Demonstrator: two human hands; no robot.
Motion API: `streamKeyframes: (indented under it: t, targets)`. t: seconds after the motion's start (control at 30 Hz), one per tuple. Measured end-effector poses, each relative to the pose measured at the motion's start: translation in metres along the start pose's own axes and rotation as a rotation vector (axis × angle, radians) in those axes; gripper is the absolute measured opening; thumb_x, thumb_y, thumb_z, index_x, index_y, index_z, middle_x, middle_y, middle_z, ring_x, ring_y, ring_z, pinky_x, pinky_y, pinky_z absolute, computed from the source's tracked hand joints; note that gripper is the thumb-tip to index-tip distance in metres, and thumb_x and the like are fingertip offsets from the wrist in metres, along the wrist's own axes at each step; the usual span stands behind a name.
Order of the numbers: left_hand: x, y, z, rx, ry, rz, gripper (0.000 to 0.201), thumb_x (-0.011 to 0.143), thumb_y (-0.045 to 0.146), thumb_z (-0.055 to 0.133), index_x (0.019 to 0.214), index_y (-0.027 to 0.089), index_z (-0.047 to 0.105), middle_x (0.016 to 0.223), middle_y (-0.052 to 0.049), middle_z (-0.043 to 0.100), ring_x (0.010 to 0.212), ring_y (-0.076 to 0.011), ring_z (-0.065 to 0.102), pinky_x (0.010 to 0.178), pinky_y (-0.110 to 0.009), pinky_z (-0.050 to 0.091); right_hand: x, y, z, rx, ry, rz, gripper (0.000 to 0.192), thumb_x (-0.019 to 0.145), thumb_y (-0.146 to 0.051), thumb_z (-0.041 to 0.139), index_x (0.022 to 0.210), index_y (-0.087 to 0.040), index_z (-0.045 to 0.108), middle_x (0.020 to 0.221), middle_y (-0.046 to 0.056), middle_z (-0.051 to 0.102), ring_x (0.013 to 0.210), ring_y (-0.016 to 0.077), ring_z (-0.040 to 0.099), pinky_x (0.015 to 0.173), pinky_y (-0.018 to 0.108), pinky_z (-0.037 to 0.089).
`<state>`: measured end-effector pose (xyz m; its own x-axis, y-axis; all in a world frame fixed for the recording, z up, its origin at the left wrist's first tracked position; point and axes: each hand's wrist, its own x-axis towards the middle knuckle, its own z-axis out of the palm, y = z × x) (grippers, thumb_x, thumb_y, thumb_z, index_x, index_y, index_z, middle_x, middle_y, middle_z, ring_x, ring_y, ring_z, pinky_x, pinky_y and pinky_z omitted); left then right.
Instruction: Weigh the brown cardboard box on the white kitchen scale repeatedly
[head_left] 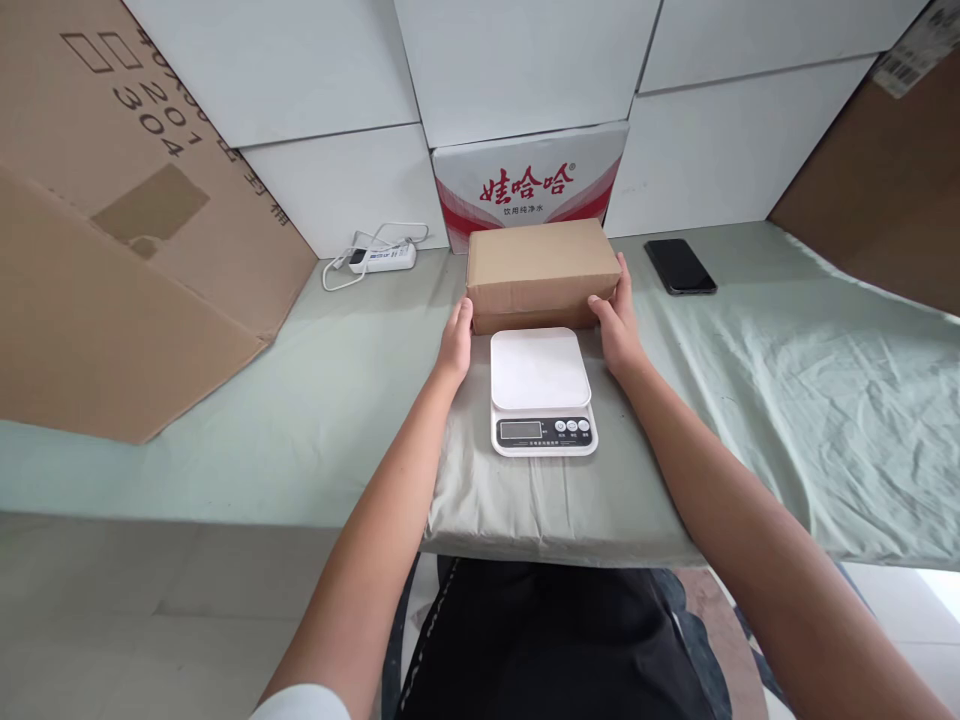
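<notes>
A closed brown cardboard box point(541, 275) is between my two hands, just behind the scale. My left hand point(456, 337) presses its left end, thumb at the front corner, the other fingers mostly hidden. On the opposite end, my right hand point(618, 320) grips with the thumb on the front face and fingers along the side. Directly in front of the box lies a white digital kitchen scale point(540, 370), its platform bare and its small display showing no digits. Whether the box's underside touches the cloth cannot be made out.
A white power strip point(384, 258) with a cable lies at the back left, a black smartphone point(680, 267) at the back right. Large cartons stand left point(135, 260) and right point(870, 190). Behind is a white-and-red printed carton point(529, 180). Green cloth point(315, 400) covers the table.
</notes>
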<state>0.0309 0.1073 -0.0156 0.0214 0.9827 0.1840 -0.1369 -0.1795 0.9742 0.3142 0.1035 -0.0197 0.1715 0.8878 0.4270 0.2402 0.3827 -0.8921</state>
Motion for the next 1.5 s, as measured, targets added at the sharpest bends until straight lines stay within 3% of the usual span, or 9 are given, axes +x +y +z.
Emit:
streamKeyframes:
  t: [0.1,0.23,0.4,0.5,0.6,0.77,1.07,1.33,1.5]
  targets:
    - [-0.003,0.005,0.002,0.004,0.005,0.015,0.093,0.092,0.095,0.060,0.152,0.025,0.069,0.175,-0.015,0.062,0.173,-0.0360,0.048,0.146,-0.055,0.035,-0.002,-0.007,0.003,0.002,0.010,-0.014,0.116,0.081,-0.088,0.064,0.178,-0.035,0.029,0.191,0.006,0.033,0.181,0.0374,0.024,0.152,0.064,0.019]
    - [-0.018,0.032,0.003,0.046,-0.013,0.138,0.087,0.095,0.092,0.061,0.156,0.030,0.068,0.175,-0.009,0.062,0.173,-0.0334,0.047,0.146,-0.050,0.034,-0.009,-0.038,0.003,-0.018,0.049,-0.138,0.111,0.090,-0.090,0.053,0.181,-0.038,0.018,0.192,0.005,0.030,0.181,0.0365,0.027,0.148,0.066,0.029]
    - [-0.076,0.067,-0.007,0.057,-0.002,0.269,0.078,0.103,0.084,0.055,0.160,0.033,0.066,0.175,-0.008,0.063,0.174,-0.0332,0.047,0.143,-0.047,0.039,-0.053,-0.083,-0.014,-0.062,0.053,-0.216,0.105,0.094,-0.084,0.060,0.181,-0.039,0.022,0.189,0.006,0.034,0.180,0.0378,0.026,0.145,0.063,0.037]
    - [-0.118,0.068,-0.012,0.025,-0.007,0.228,0.077,0.104,0.082,0.052,0.159,0.030,0.067,0.170,-0.012,0.067,0.168,-0.0368,0.054,0.137,-0.051,0.048,-0.091,-0.082,-0.029,-0.118,0.034,-0.257,0.103,0.095,-0.080,0.065,0.181,-0.041,0.025,0.189,0.008,0.033,0.177,0.0405,0.033,0.144,0.066,0.038]
    - [-0.143,0.061,-0.012,0.027,-0.013,0.141,0.077,0.104,0.081,0.052,0.157,0.027,0.068,0.167,-0.015,0.069,0.165,-0.0378,0.057,0.134,-0.052,0.051,-0.115,-0.066,-0.040,-0.152,0.066,-0.280,0.099,0.094,-0.079,0.067,0.178,-0.040,0.030,0.182,0.012,0.041,0.172,0.0454,0.040,0.141,0.075,0.035]
    - [-0.143,0.056,-0.009,0.013,-0.011,0.095,0.079,0.101,0.084,0.057,0.152,0.026,0.070,0.165,-0.017,0.070,0.161,-0.0375,0.062,0.134,-0.053,0.052,-0.115,-0.051,-0.044,-0.162,0.112,-0.295,0.096,0.092,-0.082,0.068,0.173,-0.039,0.039,0.172,0.014,0.049,0.167,0.0496,0.043,0.136,0.080,0.039]
    - [-0.143,0.054,-0.012,0.019,-0.004,0.115,0.075,0.101,0.082,0.060,0.148,0.025,0.072,0.164,-0.017,0.071,0.161,-0.0377,0.062,0.136,-0.055,0.050,-0.115,-0.055,-0.041,-0.170,0.093,-0.287,0.094,0.096,-0.080,0.064,0.175,-0.041,0.035,0.172,0.013,0.051,0.166,0.0485,0.046,0.135,0.081,0.039]
    - [-0.142,0.052,-0.018,0.060,0.054,0.142,0.084,0.102,0.085,0.056,0.163,0.029,0.063,0.182,-0.014,0.054,0.174,-0.0360,0.047,0.145,-0.052,0.040,-0.105,-0.054,-0.050,-0.113,0.214,-0.245,0.096,0.094,-0.083,0.056,0.178,-0.047,0.028,0.154,0.013,0.063,0.135,0.0413,0.069,0.111,0.070,0.061]
    - [-0.142,0.055,-0.019,0.076,-0.023,0.130,0.081,0.105,0.081,0.054,0.165,0.027,0.064,0.182,-0.012,0.055,0.174,-0.0362,0.046,0.145,-0.051,0.040,-0.107,-0.058,-0.052,-0.098,0.145,-0.243,0.085,0.099,-0.079,0.056,0.176,-0.047,0.039,0.155,0.012,0.066,0.140,0.0426,0.069,0.114,0.070,0.060]
